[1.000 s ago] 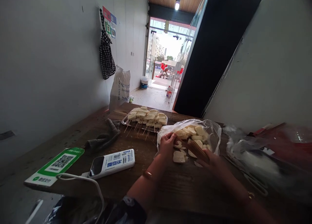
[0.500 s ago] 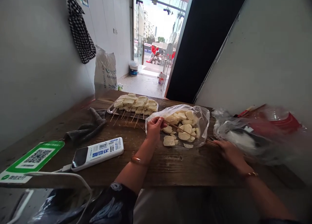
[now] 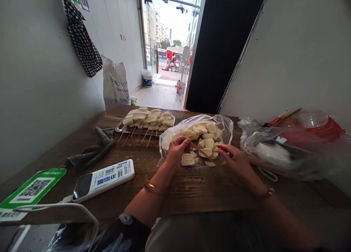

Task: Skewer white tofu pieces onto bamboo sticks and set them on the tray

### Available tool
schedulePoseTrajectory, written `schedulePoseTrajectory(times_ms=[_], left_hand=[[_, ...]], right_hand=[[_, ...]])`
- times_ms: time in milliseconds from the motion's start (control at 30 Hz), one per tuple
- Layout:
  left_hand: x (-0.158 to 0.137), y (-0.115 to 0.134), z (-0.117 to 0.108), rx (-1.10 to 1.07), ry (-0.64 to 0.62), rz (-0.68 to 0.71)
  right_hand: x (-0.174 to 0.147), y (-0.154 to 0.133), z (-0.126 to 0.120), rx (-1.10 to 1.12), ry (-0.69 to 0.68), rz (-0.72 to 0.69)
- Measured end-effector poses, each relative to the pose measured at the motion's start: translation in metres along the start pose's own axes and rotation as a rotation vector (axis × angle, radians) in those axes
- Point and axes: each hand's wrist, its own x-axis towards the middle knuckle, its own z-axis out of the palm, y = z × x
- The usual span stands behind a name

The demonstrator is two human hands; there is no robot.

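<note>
Left hand: fingers drawn together in a pinch on one end of a thin stick; the stick slanted down to the right, across the front of the heap. Whether it was one stick or several could not be told.

Right hand: fingers half curled, set at the right side of the heap; whether the fingertips held a slice could not be told.

Pale slices: a loose heap in and before the open mouth of a clear bag, between and beyond the two hands; one flat slice lay at the front, just beside the left hand.

Tray: behind and left of the bag, bearing a pile of skewered slices, their sticks jutting toward the person over the near edge.

Table: dark wood, supporting all the above.

Left part of the table: a crumpled grey cloth; a white device with blue print, lying flat, a white cable near its left end; a green and white card with a square code.

Right part: a rumpled plastic bag, well apart from the tray, near a red item.
</note>
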Motion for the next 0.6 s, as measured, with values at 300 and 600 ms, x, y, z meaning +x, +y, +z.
schedulePoseTrajectory(times_ms=[300, 600], left_hand=[[-0.001, -0.001, 0.0, 0.091, -0.05, -0.067], [0.002, -0.005, -0.004, 0.17, 0.022, -0.087]], right_hand=[[0.02, -0.046, 0.053, 0.264, -0.152, -0.054], [0.041, -0.027, 0.06, 0.356, -0.232, 0.061]])
